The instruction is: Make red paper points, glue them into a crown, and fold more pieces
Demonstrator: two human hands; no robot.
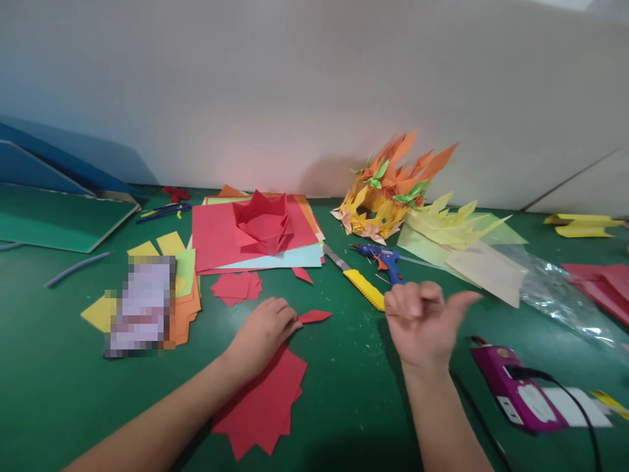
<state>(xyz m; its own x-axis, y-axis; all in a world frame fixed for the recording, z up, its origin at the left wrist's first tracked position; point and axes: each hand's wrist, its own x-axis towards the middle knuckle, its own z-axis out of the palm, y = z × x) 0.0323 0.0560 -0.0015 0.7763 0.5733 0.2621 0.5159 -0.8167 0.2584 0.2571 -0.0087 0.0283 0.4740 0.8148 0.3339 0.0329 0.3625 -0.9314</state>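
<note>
My left hand point(268, 328) pinches one end of a small folded red paper petal point(315, 317), low over the table. Under that hand and wrist lies a fanned pile of red paper squares point(268, 406). My right hand point(425, 324) is raised with its palm side showing, fingers curled in and thumb stuck out to the right; no object shows in it. Just beyond it are a yellow utility knife point(364, 287) and a blue glue gun point(386, 257). Another red folded piece point(303, 275) rests near a small stack of red paper point(237, 288).
A red paper crown point(263, 223) sits on stacked coloured sheets point(211, 236). Orange and yellow paper crowns point(378, 213) stand by the wall. A blurred-out phone-like object point(142, 305) lies on yellow and orange paper at left. A purple power strip point(521, 390) with a cord is at right.
</note>
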